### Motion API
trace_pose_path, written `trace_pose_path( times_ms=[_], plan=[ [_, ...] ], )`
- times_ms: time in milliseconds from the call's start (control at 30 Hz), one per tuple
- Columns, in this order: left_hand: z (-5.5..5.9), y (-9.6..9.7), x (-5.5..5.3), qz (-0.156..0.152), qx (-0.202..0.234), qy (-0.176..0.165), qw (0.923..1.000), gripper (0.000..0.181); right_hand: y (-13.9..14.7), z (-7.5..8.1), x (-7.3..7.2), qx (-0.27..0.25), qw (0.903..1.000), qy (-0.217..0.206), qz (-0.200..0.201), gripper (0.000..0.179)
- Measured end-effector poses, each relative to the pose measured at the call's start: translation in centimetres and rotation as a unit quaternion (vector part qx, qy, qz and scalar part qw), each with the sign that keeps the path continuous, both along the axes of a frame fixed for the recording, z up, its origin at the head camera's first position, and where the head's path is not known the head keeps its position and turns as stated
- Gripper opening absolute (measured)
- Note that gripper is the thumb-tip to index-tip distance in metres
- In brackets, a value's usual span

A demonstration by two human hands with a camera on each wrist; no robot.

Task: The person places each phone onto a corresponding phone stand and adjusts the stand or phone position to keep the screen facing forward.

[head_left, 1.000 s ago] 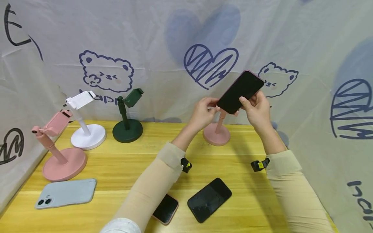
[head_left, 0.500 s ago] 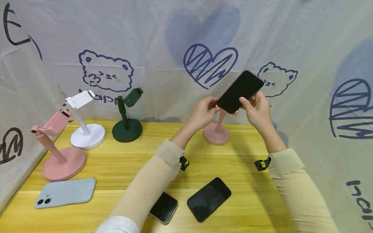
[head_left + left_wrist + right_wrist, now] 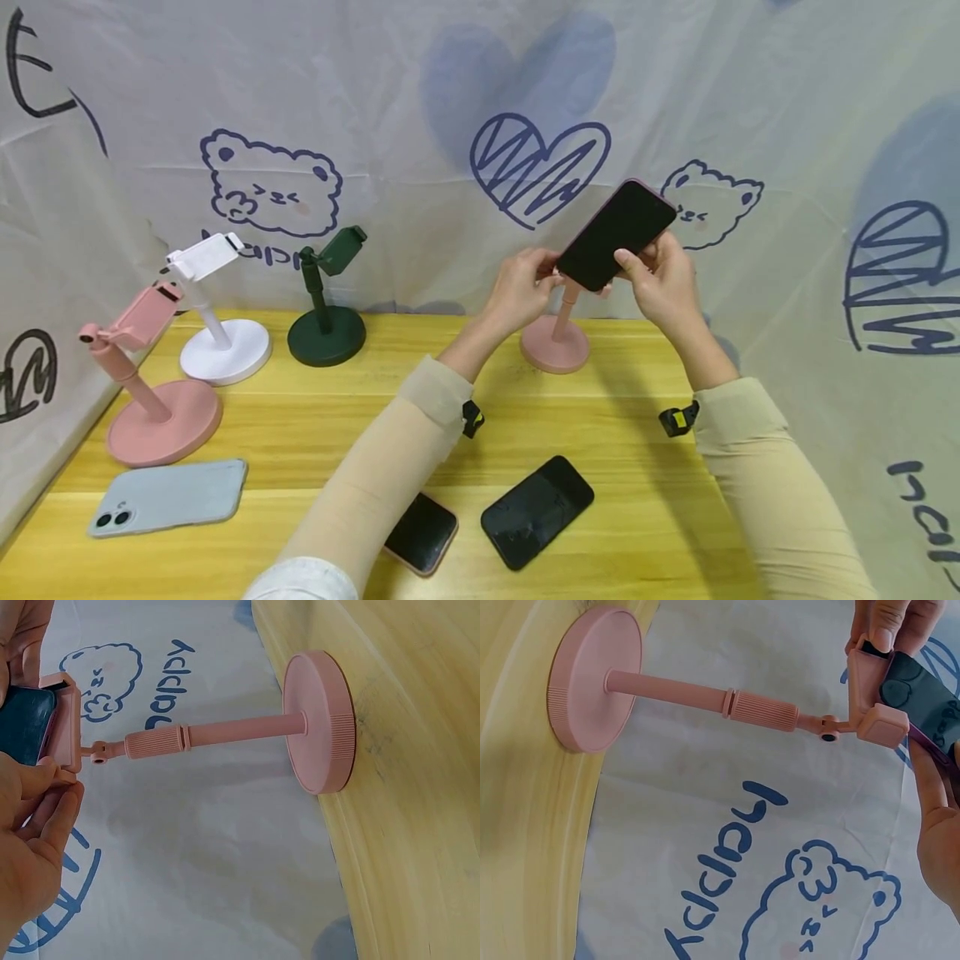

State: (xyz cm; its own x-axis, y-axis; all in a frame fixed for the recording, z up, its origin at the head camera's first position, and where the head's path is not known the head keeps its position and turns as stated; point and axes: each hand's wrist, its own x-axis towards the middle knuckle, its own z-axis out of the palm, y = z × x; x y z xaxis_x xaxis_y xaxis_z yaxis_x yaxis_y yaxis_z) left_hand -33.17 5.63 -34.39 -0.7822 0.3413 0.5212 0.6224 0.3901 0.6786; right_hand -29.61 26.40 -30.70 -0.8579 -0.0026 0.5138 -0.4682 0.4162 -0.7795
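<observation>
A smartphone (image 3: 618, 233) with a black screen and a purplish edge is held tilted over a pink phone stand (image 3: 555, 345). My right hand (image 3: 663, 279) grips the phone, its thumb on the screen. With thumb and fingers, my left hand (image 3: 522, 287) pinches one end of the stand's clamp at the phone's lower corner. The left wrist view shows those fingertips (image 3: 67, 791) on the clamp end, with the phone's end against the clamp. In the right wrist view the clamp (image 3: 885, 724) sits beside the phone's lower edge, and the stand's round base rests on the table.
At the left stand another pink phone stand (image 3: 165, 422), a white stand (image 3: 225, 352) and a dark green stand (image 3: 326, 336). A light blue phone (image 3: 168, 497) lies camera side up. Two black-screened phones lie in front: one phone (image 3: 537, 512) in the middle, another phone (image 3: 425, 533) partly under the left sleeve.
Both hands keep their hold on the phone and the clamp with almost no movement. The right forearm has shifted slightly outward to the right.
</observation>
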Motion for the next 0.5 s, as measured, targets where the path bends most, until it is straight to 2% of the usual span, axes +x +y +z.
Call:
trace_pose_path(
  times_ms=[267, 500],
  plan=[
    [-0.01, -0.18, -0.01, 0.006, -0.010, 0.010, 0.9999, 0.028, -0.14, 0.16, 0.14, 0.025, 0.9995, 0.003, -0.018, 0.029],
    [-0.11, -0.16, -0.23, 0.011, -0.018, 0.014, 0.9997, 0.027, -0.11, 0.18, 0.17, 0.024, 0.9995, -0.006, -0.017, 0.031]
  ],
)
